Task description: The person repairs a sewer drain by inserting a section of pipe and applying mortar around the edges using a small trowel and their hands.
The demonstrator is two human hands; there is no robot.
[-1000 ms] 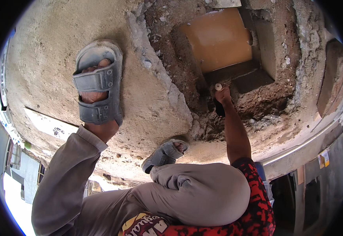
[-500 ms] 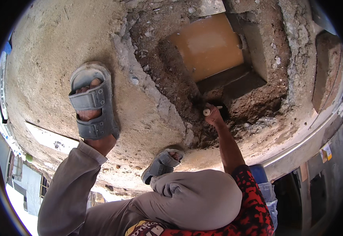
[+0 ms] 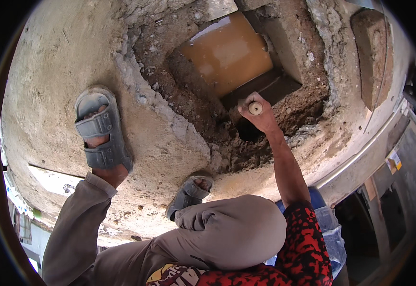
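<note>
My right hand grips a tool with a round pale handle, its end facing up toward me; the rest of the tool is hidden. The hand is over a dug pit with crumbly soil and broken concrete edges, above a small dark hole. Just beyond it lies a square recess with dark smooth walls and a glossy orange-brown surface inside, perhaps muddy water. My left hand is out of view.
My sandalled feet are on dusty concrete left of and below the pit. A white board lies at left. Blue plastic is behind my right arm. A trough-like channel is at upper right.
My right hand and the tool have risen from low in the hole toward me and now appear larger. The view has shifted, so the pit sits farther left.
</note>
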